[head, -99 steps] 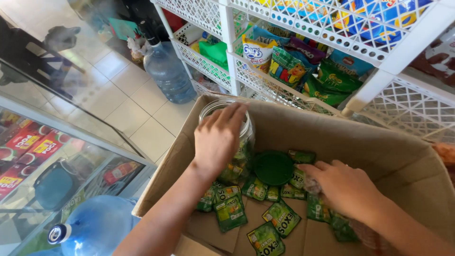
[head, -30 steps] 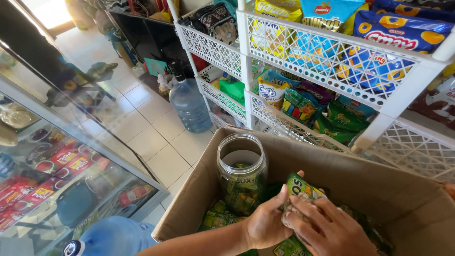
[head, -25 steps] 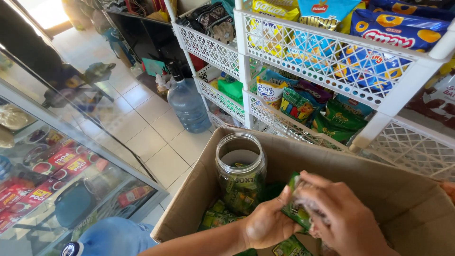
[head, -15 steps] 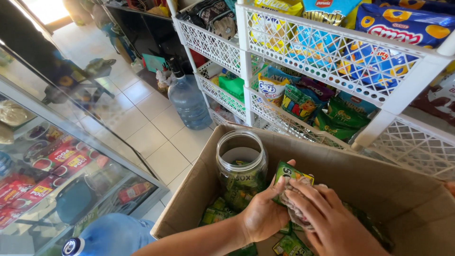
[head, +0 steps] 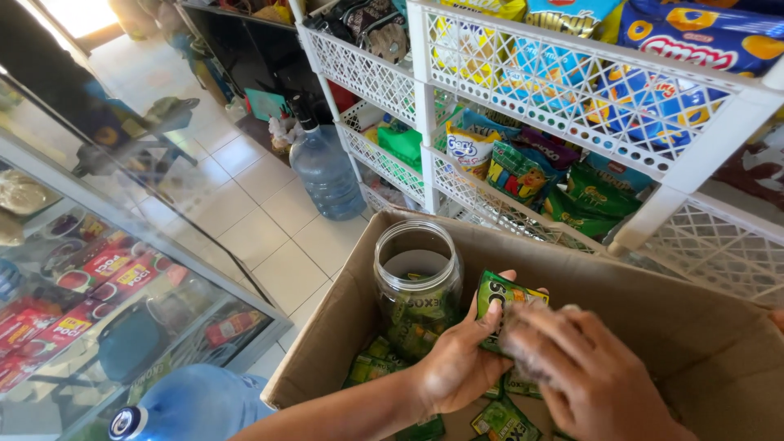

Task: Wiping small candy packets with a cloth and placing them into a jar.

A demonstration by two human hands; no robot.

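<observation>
My left hand [head: 459, 359] grips a stack of small green sachets [head: 500, 297] just right of an open clear glass jar [head: 416, 284] that stands inside a cardboard box [head: 653, 304]. My right hand [head: 586, 374], blurred, presses on the same stack from the right and covers part of it. The jar holds a few green sachets at its bottom. More green sachets [head: 369, 369] lie loose on the box floor under my hands.
A white lattice rack [head: 563, 98] filled with snack bags stands right behind the box. A large water bottle [head: 325, 170] sits on the tiled floor by the rack. A glass display counter [head: 106, 294] is at left, with another blue water bottle [head: 189, 407] below.
Both hands came off the box floor and jar and gathered sachets into a stack held up beside the jar. The stack has shifted slightly towards the jar over the last second.
</observation>
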